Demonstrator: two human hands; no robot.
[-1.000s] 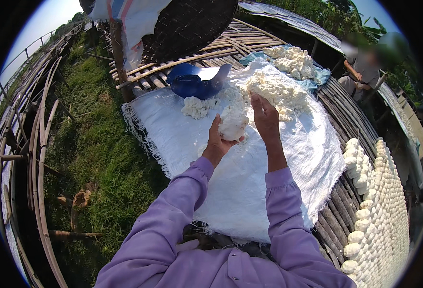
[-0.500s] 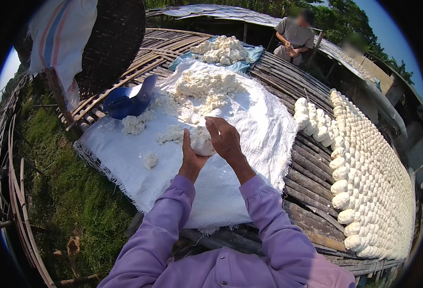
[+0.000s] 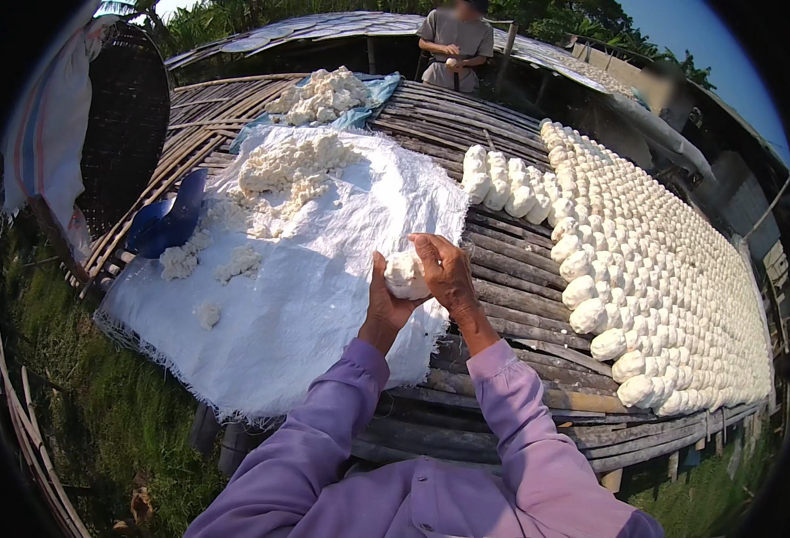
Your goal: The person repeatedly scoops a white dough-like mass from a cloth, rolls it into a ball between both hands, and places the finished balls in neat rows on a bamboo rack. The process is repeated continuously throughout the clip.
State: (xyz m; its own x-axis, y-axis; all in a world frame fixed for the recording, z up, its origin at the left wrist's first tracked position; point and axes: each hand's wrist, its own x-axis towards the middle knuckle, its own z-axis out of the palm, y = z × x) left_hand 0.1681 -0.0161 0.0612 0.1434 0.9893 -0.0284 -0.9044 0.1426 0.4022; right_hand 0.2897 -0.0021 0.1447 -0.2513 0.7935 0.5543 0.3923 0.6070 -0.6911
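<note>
In front of me my left hand (image 3: pixel 388 305) cups a rough white lump (image 3: pixel 405 274) from the left and below. My right hand (image 3: pixel 449 280) wraps over the lump's right side, so both are closed round it. Under and behind them lies a frayed white woven sheet (image 3: pixel 296 336), bearing a crumbly white heap (image 3: pixel 278 175) and smaller loose bits (image 3: pixel 179 262). A blue plastic scoop (image 3: pixel 163 231) sits at the sheet's left edge. Beside the sheet on the right, several rows of packed white balls (image 3: pixel 655 278) cover much of the bamboo platform (image 3: pixel 516 278).
Another white heap (image 3: pixel 318 94) rests on a blue sheet at the back. A co-worker (image 3: pixel 453 54) is beyond the platform, hands together. A dark woven tray (image 3: pixel 126 117) and striped sack (image 3: pixel 40 134) hang at the left. Grass (image 3: pixel 126 439) lies below the platform's edge.
My view has swung right toward the rows of balls. My right hand, apart from the lump a second ago, is now closed on it alongside my left hand.
</note>
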